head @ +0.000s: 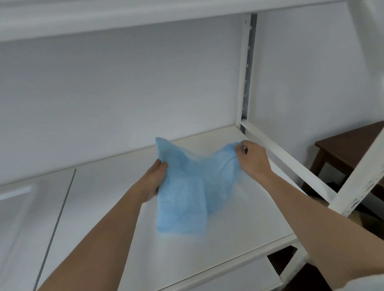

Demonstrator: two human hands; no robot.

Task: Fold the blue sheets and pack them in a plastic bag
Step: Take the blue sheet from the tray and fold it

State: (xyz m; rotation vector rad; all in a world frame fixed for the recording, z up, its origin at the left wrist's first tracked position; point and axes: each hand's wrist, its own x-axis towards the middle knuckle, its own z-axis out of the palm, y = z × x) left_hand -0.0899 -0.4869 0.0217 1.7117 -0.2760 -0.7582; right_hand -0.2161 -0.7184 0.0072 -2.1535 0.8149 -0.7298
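- Blue sheet (184, 190) held up over the white shelf (214, 255), stretched between both hands and sagging in the middle.
- Left hand (154, 180) at the sheet's left edge, fingers curled into the cloth and gripping it, with a loose corner standing up above the knuckles.
- Right hand (253, 158) at the sheet's upper right corner, fingers and thumb pinched shut on a bunch of the fabric, further back on the shelf than the left.
- Long axis of the held edge running left to right and slightly away, from the near left grip to the far right grip.
- Bulk of the sheet hanging down and toward the camera from that edge, lower hem seemingly just brushing or resting on the shelf; exact contact hard to tell through the blur.
- Judged as an early fold step: sheet still crumpled, not squared off.
- Next move likely turning on the gap between the hands: either pulling apart to flatten, or bringing the right corner across to the left grip.
- Neither hand clearly nearer the hanging hem; both equally committed to the top edge.
- No plastic bag identifiable here.
- Shelf post (247, 75) close behind the right hand, a possible snag.
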